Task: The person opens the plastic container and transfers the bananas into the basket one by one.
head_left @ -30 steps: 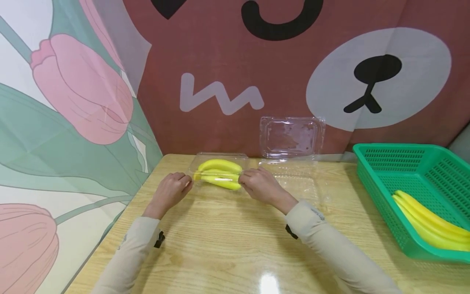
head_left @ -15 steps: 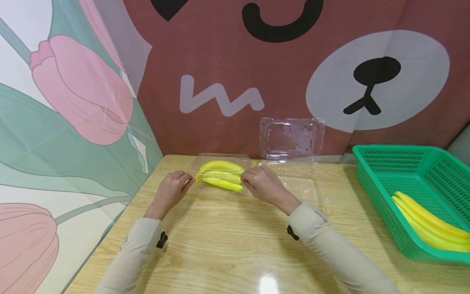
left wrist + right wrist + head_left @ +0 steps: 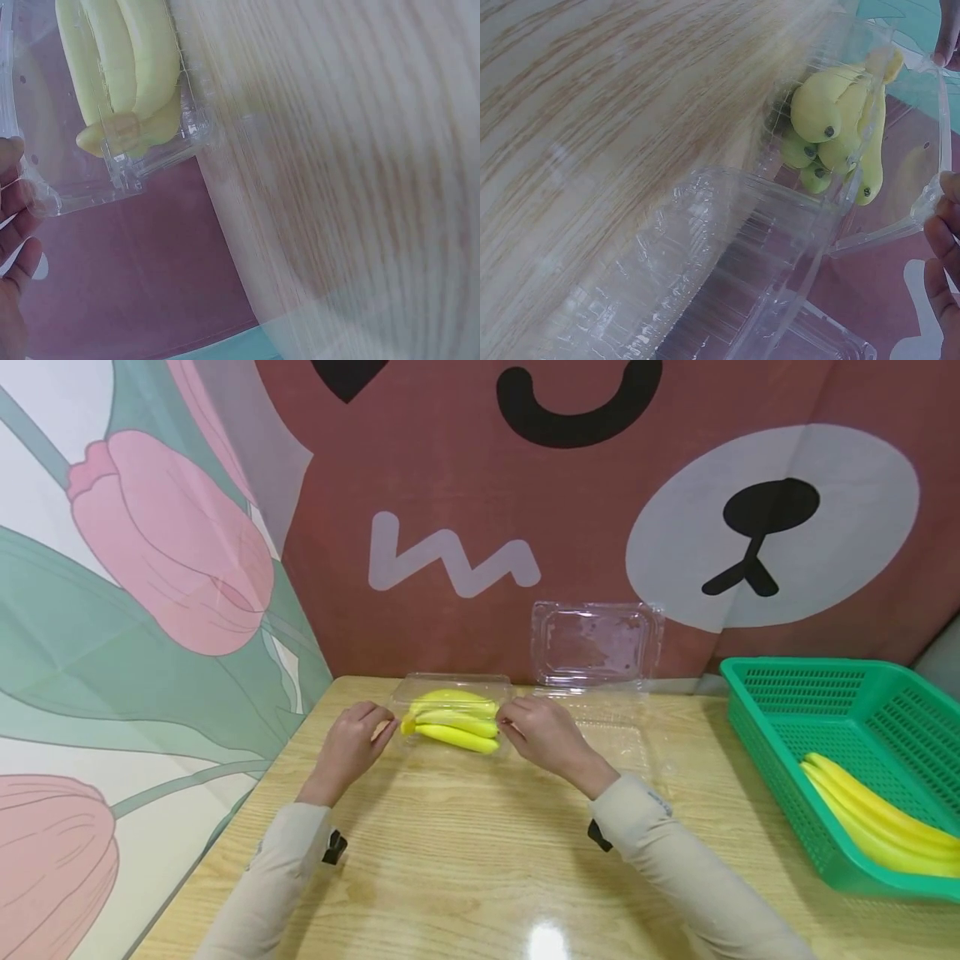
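A bunch of yellow bananas (image 3: pixel 456 737) lies in a clear plastic clamshell container (image 3: pixel 840 45) at the back left of the table. The container's lid (image 3: pixel 82 202) is tilted up over the bananas, partly raised. At the lid's left corner, my left hand (image 3: pixel 348 745) pinches the rim between thumb and fingers. My right hand (image 3: pixel 543 739) pinches the opposite corner, as the right wrist view shows with its fingers (image 3: pixel 946 232) on the rim. Dark tips of several bananas face the right side.
Right beside it stands a second clear clamshell, its lid (image 3: pixel 596 643) upright against the printed backdrop and its base (image 3: pixel 615 739) on the wooden table (image 3: pixel 450 860). A green plastic basket (image 3: pixel 780 777) at the right holds another banana bunch (image 3: pixel 877 814).
The lid has risen a little, and its front edge has moved back off the nearer bananas. Both hands have shifted slightly away and to the right with it.
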The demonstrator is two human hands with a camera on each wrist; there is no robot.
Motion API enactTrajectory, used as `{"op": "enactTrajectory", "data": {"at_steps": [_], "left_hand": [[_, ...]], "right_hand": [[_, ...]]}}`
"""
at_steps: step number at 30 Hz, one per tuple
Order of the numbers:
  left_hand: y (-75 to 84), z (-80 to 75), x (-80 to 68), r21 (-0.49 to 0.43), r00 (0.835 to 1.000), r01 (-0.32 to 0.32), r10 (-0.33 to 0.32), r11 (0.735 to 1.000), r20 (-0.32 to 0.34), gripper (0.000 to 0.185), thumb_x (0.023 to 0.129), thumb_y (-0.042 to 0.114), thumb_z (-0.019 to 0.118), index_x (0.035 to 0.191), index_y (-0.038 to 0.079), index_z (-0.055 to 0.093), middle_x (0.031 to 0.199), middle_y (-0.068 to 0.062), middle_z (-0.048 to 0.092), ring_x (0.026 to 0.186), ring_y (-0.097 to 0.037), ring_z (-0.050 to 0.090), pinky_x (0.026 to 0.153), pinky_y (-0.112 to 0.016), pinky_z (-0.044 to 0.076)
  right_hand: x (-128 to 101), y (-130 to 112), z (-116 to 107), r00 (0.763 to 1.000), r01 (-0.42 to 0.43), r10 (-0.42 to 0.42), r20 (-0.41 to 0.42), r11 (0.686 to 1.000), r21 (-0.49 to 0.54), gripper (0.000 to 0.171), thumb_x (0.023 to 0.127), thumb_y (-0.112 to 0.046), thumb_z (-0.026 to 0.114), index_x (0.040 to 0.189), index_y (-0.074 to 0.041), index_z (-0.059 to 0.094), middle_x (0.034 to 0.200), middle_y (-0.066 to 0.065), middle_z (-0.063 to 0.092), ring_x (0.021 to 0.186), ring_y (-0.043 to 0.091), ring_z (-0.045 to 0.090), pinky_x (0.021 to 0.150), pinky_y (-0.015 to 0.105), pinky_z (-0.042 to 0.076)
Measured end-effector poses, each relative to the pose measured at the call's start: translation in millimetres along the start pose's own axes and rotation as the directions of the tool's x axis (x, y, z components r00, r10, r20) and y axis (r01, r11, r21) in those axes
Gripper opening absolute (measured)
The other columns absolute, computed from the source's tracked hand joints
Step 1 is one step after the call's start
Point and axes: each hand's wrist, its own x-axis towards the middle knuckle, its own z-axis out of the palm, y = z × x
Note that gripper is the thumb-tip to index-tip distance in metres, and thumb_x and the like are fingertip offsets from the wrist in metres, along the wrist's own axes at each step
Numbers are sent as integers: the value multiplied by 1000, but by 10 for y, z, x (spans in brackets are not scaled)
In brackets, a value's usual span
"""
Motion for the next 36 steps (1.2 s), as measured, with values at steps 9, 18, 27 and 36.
{"op": "enactTrajectory", "data": {"at_steps": [9,18,27,36], "left_hand": [[0,7,21,-34,998,57,-57,998,-22,13,78,0,78,85,-2,67,81,-14,63,75,-32,60,68,-45,53],[-9,-1,46,-122,969,245,-248,962,-12,14,83,3,76,91,-4,68,88,-17,67,82,-36,65,72,-47,54],[-63,6,44,-176,945,306,-321,936,-66,19,83,7,77,94,-6,70,91,-20,69,83,-36,66,71,-47,54],[-87,32,71,-241,919,354,-385,904,-91,18,83,10,77,94,-5,72,90,-17,70,81,-32,66,72,-46,55]], "right_hand": [[6,-3,4,999,33,-34,-18,997,-65,19,75,0,77,91,-7,71,89,3,71,78,19,65,73,34,54],[25,30,-11,999,-53,53,-12,998,-37,14,80,-8,76,93,-4,70,88,7,71,75,20,67,61,31,55],[24,46,-6,982,-186,186,11,982,-33,16,87,-19,71,96,-5,71,91,9,72,66,22,66,43,27,46],[26,76,-4,977,-208,208,-55,978,3,13,88,-17,72,93,-5,72,90,10,72,74,26,68,55,35,55]]}}
